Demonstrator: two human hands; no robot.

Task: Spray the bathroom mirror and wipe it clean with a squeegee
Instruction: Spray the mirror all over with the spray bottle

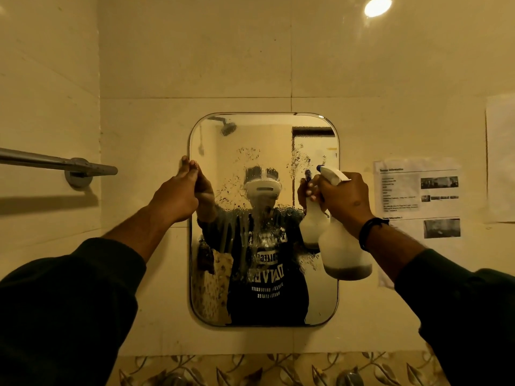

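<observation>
Two hands are raised in front of a rounded rectangular bathroom mirror (264,218) fixed to a cream tiled wall (195,51). At the mirror's left edge, near its upper part, the left hand (178,190) has its fingers (187,165) curled over the rim, gripping the glass edge. At the mirror's right edge, the right hand (341,197) grasps the neck of a white spray bottle (344,246), fingers wrapped round it, with the nozzle pointing left towards the glass. The bottle hangs in front of the mirror's right side; a thin layer of dark liquid sits at its bottom. A black band (367,232) circles the right wrist, and both arms wear dark sleeves (69,302).

Droplets and runs of spray (245,213) cover the middle of the mirror, with streaks trailing downward through its centre and speckled patches towards its upper right. The lower part of the glass is mostly dry. A person in a dark printed shirt is reflected in it.

Left of the mirror, a metal towel bar (55,162) juts from the side wall. Right of the mirror, printed paper sheets (418,196) are stuck to the tiles. Below the mirror runs a leaf-patterned tile border (278,369). Above and to the right of the mirror, a round light glare (377,6) shines on the tiles.
</observation>
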